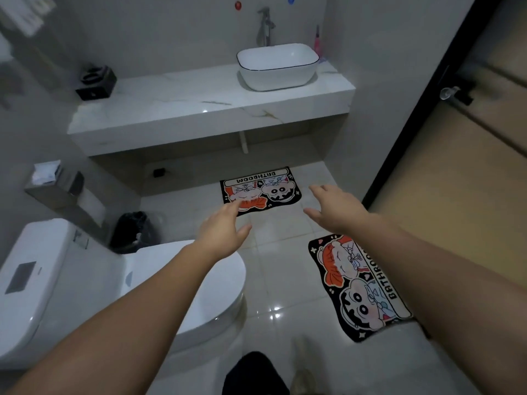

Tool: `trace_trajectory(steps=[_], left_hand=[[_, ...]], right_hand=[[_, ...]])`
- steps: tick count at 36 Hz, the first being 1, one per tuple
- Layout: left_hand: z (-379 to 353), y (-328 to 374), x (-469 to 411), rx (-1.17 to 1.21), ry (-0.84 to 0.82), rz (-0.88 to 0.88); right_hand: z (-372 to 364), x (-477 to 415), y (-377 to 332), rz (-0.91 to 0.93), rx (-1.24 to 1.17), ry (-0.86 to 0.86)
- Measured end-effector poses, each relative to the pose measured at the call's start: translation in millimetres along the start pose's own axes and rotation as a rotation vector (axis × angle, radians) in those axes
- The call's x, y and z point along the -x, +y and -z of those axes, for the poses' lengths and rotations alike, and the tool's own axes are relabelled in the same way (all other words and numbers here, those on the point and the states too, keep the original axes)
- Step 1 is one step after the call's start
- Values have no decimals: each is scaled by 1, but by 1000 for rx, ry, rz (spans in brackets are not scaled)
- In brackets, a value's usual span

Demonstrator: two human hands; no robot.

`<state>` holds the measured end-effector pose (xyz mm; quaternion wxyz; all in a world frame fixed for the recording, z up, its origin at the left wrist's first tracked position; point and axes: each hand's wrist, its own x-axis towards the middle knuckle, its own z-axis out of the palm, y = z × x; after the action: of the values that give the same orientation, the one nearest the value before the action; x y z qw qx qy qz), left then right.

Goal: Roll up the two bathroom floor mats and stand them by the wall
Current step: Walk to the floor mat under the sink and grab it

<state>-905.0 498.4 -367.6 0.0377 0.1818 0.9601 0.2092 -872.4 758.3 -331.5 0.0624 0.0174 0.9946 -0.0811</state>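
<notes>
The glossy tiled floor carries two flat cartoon mats: the far mat beyond the outstretched fingers, the near mat below the right fingers, beside the toilet.

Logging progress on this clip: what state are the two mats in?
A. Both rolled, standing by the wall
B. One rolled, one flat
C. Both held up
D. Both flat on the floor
D: the far mat and near mat lie flat; both hands are empty.
</notes>
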Motion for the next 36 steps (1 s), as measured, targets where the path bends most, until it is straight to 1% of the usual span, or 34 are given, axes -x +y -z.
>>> trace_trajectory(steps=[7,13,19,24,31,36], left_hand=[[-1,-28,-50,5,3,77],[-3,-58,-120,-9,3,66],[-1,-82,-187,12,-7,37],[-4,-98,-239,-1,-47,34],[-13,-110,-304,22,-71,42],[-23,-113,-358,26,-67,87]], right_hand=[[3,-68,-3,50,2,-41],[4,-146,-3,53,11,-17],[8,-215,0,48,10,-39],[10,-261,7,18,-35,-45],[9,-321,30,5,-7,-113],[5,-377,57,20,-18,-137]])
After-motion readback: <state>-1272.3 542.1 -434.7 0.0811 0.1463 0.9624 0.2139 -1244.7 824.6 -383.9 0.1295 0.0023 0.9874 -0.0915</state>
